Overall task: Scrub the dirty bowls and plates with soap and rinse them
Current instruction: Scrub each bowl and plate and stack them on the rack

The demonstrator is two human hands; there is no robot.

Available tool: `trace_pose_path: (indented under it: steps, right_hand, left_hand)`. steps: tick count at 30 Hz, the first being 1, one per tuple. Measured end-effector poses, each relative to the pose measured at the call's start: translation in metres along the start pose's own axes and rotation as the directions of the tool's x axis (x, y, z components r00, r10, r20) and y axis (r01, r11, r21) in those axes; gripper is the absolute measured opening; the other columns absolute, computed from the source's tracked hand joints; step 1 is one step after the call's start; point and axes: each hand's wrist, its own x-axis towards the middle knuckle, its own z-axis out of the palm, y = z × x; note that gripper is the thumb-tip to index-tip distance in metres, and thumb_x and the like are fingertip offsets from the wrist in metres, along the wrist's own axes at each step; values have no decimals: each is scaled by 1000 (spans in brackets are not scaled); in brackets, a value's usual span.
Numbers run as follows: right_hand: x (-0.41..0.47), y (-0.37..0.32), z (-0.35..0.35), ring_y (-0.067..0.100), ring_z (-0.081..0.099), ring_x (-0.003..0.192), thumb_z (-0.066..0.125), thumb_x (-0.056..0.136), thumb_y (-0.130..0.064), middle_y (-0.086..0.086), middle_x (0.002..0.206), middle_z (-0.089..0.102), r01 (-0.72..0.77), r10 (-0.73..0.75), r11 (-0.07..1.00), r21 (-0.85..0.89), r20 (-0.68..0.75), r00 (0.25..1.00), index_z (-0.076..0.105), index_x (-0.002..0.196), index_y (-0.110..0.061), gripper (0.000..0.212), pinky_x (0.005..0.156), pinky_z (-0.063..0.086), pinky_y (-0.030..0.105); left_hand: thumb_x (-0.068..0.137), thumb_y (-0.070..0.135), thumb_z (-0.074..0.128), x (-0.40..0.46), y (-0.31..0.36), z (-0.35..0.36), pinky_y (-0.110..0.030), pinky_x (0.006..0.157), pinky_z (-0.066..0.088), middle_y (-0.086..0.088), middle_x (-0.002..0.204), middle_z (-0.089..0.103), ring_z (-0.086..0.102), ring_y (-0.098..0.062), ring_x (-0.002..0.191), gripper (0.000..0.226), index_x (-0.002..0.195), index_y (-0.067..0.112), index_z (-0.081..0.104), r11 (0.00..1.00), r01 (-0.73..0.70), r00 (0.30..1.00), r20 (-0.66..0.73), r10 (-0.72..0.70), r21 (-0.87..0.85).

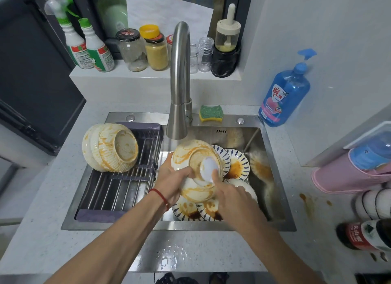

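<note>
Bowl [195,169], sauce-smeared, gripped in left-hand fingers [182,173] while right fingers [216,177] pinch what looks like a white scrubber [209,167], could slip onto the plates [237,167] below.

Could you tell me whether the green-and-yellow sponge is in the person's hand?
No, the green-and-yellow sponge lies on the steel sink rim behind the faucet, away from both hands.

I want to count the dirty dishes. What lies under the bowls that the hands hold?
Under the held bowls, blue-patterned plates with brown sauce lie in the sink. The bowls and hands cover parts of them, so an exact count is not possible.
</note>
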Motion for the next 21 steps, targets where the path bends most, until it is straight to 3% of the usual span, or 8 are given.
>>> trace_pose_path:
  steps: [3,7,11,16,21]
  right_hand:
    - [15,4,-2,13,60,77,49,105,-22,-2,85,60,-63,63,998,4,-37,997,11,163,-29,70,67,55,34]
    - [-13,-13,12,13,55,79,50,105,-17,-6,86,56,52,-51,997,56,-16,999,10,163,-30,71,63,44,30]
    - [6,11,4,18,54,84,44,104,-20,-3,90,55,-75,74,997,-10,-24,997,10,163,-29,69,67,46,37]
    - [-13,-4,12,13,56,75,52,103,-15,-5,81,57,40,-40,999,30,-7,999,6,162,-31,76,61,46,32]
    - [17,6,1,16,57,76,50,103,-16,-2,85,58,-80,79,997,-15,-82,994,10,162,-30,73,64,52,36]
  left_hand:
    - [56,-11,71,0,-2,5,-57,87,61,-13,117,74,71,-34,110,76,127,12,62,1000,-3,1000,-9,4,13]
    - [58,-16,69,4,3,-1,-51,87,62,-14,114,75,72,-34,108,70,123,11,64,1000,-7,1000,-16,6,-10]
    - [68,-21,66,0,0,2,-54,85,62,-14,120,71,69,-33,112,67,124,14,61,999,16,1000,1,-16,47]
    - [72,-27,61,1,6,5,-49,83,63,-12,114,74,72,-32,107,63,118,16,64,1000,-1,1000,-16,2,28]
    - [75,-27,59,-4,4,10,-42,74,63,-10,114,71,71,-26,102,63,118,18,59,998,0,1000,4,-1,57]
